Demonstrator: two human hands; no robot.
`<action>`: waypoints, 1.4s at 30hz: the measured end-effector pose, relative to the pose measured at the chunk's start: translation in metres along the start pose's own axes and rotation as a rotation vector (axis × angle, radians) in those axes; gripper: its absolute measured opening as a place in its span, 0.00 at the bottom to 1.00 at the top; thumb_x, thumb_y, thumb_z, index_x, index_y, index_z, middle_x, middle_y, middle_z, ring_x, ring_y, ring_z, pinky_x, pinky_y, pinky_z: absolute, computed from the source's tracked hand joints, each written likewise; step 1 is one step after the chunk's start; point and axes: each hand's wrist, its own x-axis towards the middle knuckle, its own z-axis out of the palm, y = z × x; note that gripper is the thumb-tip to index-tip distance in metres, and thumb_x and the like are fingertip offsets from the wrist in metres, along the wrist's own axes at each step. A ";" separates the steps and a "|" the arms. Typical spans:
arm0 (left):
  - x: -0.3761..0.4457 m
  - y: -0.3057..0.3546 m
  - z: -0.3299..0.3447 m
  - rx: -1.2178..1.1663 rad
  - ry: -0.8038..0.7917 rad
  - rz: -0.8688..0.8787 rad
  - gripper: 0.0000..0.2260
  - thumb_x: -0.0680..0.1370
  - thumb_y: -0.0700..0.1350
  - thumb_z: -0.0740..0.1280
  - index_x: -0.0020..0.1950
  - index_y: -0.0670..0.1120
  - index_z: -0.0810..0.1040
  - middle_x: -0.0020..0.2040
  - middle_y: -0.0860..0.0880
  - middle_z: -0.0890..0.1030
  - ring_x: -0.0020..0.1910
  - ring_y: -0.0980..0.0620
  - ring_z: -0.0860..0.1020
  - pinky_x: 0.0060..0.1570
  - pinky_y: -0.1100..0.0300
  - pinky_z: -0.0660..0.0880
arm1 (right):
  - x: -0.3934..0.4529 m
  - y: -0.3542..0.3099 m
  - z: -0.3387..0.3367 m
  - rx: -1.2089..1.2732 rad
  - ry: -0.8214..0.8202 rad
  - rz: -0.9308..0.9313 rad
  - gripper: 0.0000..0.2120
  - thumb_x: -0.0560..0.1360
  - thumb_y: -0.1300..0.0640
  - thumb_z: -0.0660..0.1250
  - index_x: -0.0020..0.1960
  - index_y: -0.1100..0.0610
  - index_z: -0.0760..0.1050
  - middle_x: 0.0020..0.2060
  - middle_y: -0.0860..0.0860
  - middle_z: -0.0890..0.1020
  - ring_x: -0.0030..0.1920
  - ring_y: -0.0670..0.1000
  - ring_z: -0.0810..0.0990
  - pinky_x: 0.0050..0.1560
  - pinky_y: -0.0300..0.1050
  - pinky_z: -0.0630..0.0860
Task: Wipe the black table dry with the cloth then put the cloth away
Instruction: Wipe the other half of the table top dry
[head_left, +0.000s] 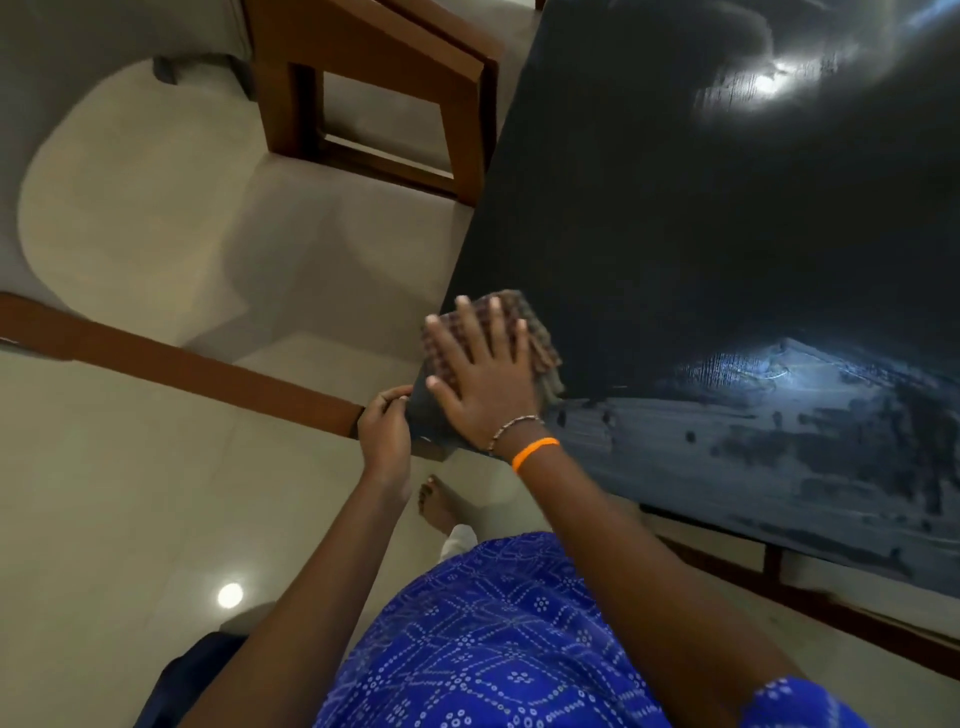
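The black table (701, 218) fills the right half of the view, with wet streaks and smears shining along its near edge. A brown checked cloth (540, 348), folded, lies on the table's near left corner. My right hand (483, 374) presses flat on the cloth with the fingers spread. My left hand (384, 426) is at the table's corner edge, fingers curled and pinching the corner beside the cloth.
A wooden chair (363, 104) stands on the pale tiled floor to the left of the table. A wooden rail (171, 358) runs across the left, ending near my left hand. My bare foot (441, 499) is below the table corner.
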 end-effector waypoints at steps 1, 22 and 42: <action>-0.001 -0.006 -0.002 -0.012 0.026 -0.005 0.10 0.79 0.38 0.56 0.50 0.43 0.76 0.42 0.51 0.77 0.44 0.53 0.75 0.38 0.66 0.73 | -0.001 -0.012 0.005 -0.006 -0.005 -0.075 0.31 0.73 0.40 0.51 0.75 0.45 0.55 0.77 0.54 0.53 0.76 0.62 0.46 0.71 0.63 0.39; -0.044 -0.042 -0.005 -0.291 -0.004 0.006 0.05 0.81 0.45 0.57 0.54 0.48 0.71 0.40 0.52 0.74 0.36 0.57 0.71 0.41 0.63 0.70 | -0.130 0.170 -0.030 0.038 0.135 0.810 0.33 0.70 0.42 0.46 0.75 0.45 0.51 0.77 0.51 0.51 0.76 0.59 0.46 0.73 0.63 0.45; -0.055 -0.060 -0.026 -0.122 -0.092 -0.141 0.12 0.80 0.39 0.54 0.47 0.49 0.75 0.47 0.48 0.79 0.43 0.53 0.76 0.43 0.62 0.72 | -0.056 -0.024 0.020 -0.134 -0.038 -0.354 0.28 0.74 0.46 0.62 0.72 0.43 0.60 0.75 0.50 0.61 0.75 0.61 0.56 0.71 0.64 0.50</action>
